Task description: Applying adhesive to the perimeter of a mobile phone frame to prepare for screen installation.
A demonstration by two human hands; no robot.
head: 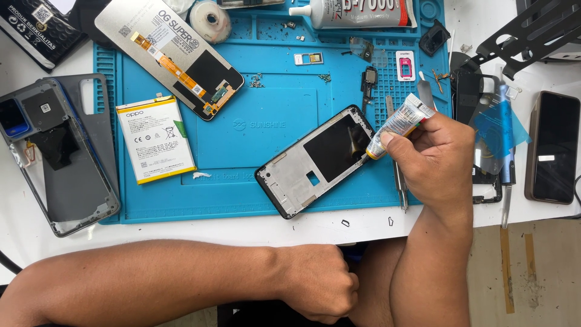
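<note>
My right hand (437, 156) grips a small glue tube (400, 123), its nozzle touching the right edge of a black phone frame (315, 160) that lies tilted on the blue repair mat (242, 194). My left hand (324, 284) is closed in a fist below the table edge, holding nothing I can see; its forearm lies along the table's front. A white and yellow battery (154, 139) lies on the left of the mat. A replacement screen (169, 54) with an orange flex cable lies face down at the mat's upper left.
A grey phone back housing (57, 151) lies left of the mat. A larger glue tube (357, 12) and a tape roll (210, 19) sit at the top. Tweezers (396, 175), a dark phone (552, 147), another phone with blue film (484, 133), small parts and screws lie to the right.
</note>
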